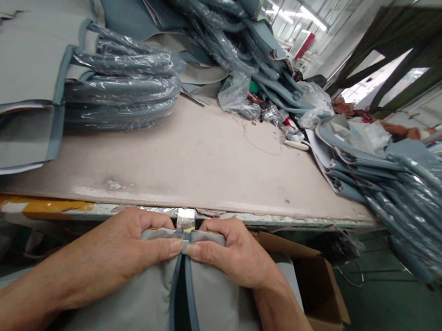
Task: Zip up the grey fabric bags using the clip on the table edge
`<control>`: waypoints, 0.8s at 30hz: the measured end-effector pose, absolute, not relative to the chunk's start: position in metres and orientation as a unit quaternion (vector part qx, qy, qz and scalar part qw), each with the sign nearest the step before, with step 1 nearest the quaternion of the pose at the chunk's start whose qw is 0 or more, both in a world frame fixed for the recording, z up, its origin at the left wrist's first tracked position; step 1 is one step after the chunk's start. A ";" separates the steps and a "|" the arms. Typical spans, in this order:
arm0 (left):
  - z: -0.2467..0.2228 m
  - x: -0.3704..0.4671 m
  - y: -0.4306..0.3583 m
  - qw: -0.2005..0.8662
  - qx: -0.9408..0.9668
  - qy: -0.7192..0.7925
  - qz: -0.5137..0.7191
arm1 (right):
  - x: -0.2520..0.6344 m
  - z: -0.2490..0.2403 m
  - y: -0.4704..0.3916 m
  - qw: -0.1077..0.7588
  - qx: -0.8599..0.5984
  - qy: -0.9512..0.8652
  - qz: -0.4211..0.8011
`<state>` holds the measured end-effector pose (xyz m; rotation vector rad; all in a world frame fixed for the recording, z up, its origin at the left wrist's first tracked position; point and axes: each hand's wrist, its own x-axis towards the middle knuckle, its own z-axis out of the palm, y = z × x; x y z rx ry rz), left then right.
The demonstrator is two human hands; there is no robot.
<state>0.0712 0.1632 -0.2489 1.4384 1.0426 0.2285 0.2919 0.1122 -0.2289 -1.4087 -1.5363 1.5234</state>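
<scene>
A grey fabric piece with blue-grey edging (226,304) hangs in front of the table's near edge. My left hand (133,246) pinches its top edge between thumb and fingers. Right beside it, my right hand (234,247) pinches the same edge, and the two thumbs almost touch. Below the thumbs, two edged borders spread apart around a dark gap. Just beyond my fingertips is a small whitish block (186,217) at the table edge.
The table (185,154) bears stacked grey pieces with plastic-wrapped handles (124,85) at the left. More wrapped bundles (431,194) lie at the right. Scissors (193,98) and plastic scraps (238,98) lie farther back. An open cardboard box (317,284) stands below. A person's arm (404,131) shows at the far right.
</scene>
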 end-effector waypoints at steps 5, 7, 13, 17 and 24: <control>-0.252 0.067 0.158 0.653 0.601 0.446 0.112 | 0.293 -0.232 0.113 0.270 -0.516 -0.567 0.582; -0.252 0.067 0.158 0.661 0.592 0.447 0.112 | 0.293 -0.233 0.112 0.271 -0.516 -0.564 0.585; -0.251 0.067 0.160 0.659 0.597 0.444 0.108 | 0.296 -0.231 0.110 0.242 -0.530 -0.577 0.572; -0.249 0.066 0.159 0.662 0.600 0.439 0.094 | 0.300 -0.228 0.109 0.221 -0.549 -0.584 0.556; -0.246 0.068 0.159 0.635 0.624 0.443 0.102 | 0.295 -0.231 0.104 0.306 -0.527 -0.596 0.524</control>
